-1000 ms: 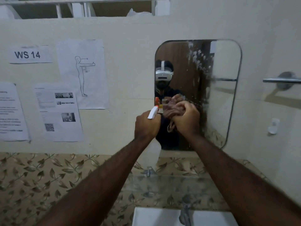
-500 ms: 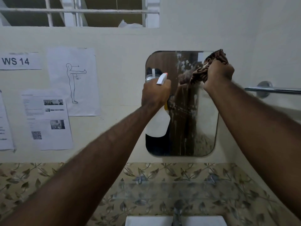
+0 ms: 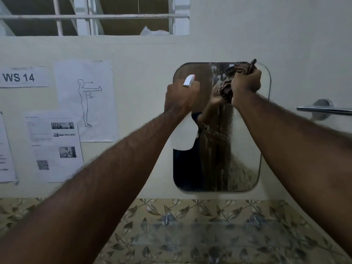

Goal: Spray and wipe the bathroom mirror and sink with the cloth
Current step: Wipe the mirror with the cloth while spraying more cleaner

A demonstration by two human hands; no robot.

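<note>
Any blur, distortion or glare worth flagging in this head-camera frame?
Head view: wide-angle bending curves the white window bars and wall edges; the forearms are softly motion-blurred; lighting is dim and even, with no harsh glare; the rounded wall mirror shows streaky spray, not lens smear; the "WS 14" paper sign reads sharply.

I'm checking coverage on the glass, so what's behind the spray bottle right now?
Behind the spray bottle, held up in the left hand, is the left part of the mirror and its edge. That patch of glass is covered, so whether it is wet or wiped cannot be seen.
</note>
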